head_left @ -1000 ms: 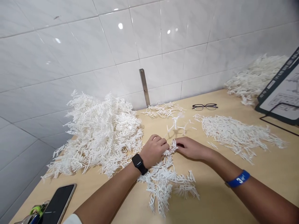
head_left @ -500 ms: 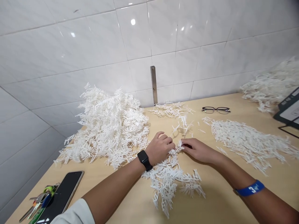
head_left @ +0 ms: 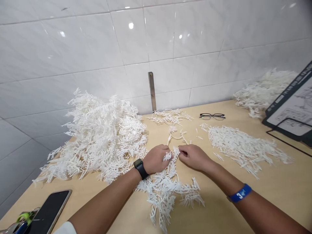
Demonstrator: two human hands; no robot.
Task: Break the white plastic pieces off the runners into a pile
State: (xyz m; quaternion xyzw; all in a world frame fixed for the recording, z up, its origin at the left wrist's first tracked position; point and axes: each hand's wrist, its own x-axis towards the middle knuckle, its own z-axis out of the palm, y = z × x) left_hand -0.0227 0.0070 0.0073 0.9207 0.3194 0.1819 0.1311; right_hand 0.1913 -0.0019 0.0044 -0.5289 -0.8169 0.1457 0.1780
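My left hand (head_left: 157, 159), with a black watch on the wrist, is closed around part of a white branched plastic piece (head_left: 168, 190) that spreads over the table below it. Close beside it, my right hand (head_left: 193, 157) pinches at the tip of the same white cluster, its thumb and index finger together. A blue band circles my right forearm. Just beyond the hands lie a few bare white stems (head_left: 179, 136). On the left rises a big heap of white branched pieces (head_left: 104, 130); on the right is a flat pile of small loose white pieces (head_left: 239, 143).
Thin stems (head_left: 169, 116) lie near the wall below a metal bracket (head_left: 152, 92). Eyeglasses (head_left: 212, 116) rest behind the flat pile. At the right are another white heap (head_left: 265, 89) and a dark-framed box (head_left: 292, 110). A phone (head_left: 50, 211) and keys (head_left: 21, 224) occupy the left front.
The view has turned slightly right, so objects sit further left. My left hand has rolled over with its fingers curled around the white piece; my right hand's fingers have drawn in more tightly.
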